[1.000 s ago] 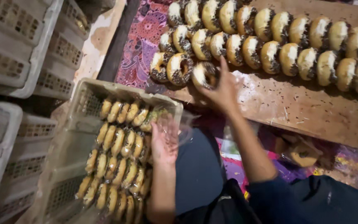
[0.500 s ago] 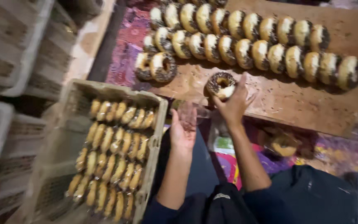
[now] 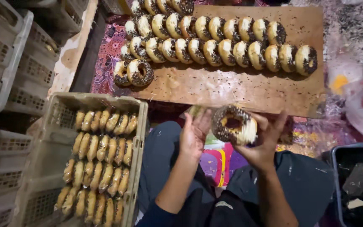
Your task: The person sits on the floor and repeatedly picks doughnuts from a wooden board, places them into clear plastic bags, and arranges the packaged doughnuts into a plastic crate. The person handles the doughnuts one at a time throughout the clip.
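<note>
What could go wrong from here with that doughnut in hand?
1. The right hand holds the sprinkled doughnut by its edge over the person's lap; it might slip, or shed sprinkles as the wooden board already shows.
2. The left hand is open beside it, possibly holding a thin clear wrapper; that is hard to tell, and the topping could smear on contact.

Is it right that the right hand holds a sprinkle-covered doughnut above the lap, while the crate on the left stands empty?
Not quite. The head view shows the crate holds rows of wrapped doughnuts, so it is not empty. The rest stands: the right hand holds a sprinkle-covered doughnut above the lap.
</note>
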